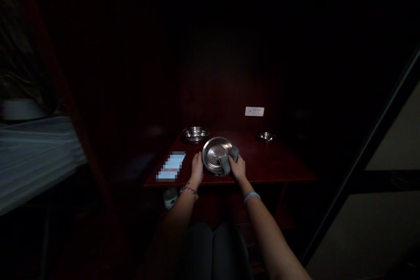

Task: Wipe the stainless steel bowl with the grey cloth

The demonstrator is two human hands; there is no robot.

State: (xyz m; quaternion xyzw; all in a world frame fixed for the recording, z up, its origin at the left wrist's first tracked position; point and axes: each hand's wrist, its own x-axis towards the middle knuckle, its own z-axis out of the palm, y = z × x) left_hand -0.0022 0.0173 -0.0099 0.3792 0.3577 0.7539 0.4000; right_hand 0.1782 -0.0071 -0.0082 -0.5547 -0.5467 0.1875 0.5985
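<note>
At the centre of the frame, I've got the steel bowl [211, 148] held up over the near part of the dark red surface [262, 166], its inside facing the camera. My left hand [197, 167] is clamped on its left rim; my right hand [238, 168] grips a grey cloth [225, 164], pressed against the bowl's lower right. Just beyond, slightly left, sit stacked bowls [195, 134]; right of centre, a small dish [266, 137], below the white socket [254, 111].
</note>
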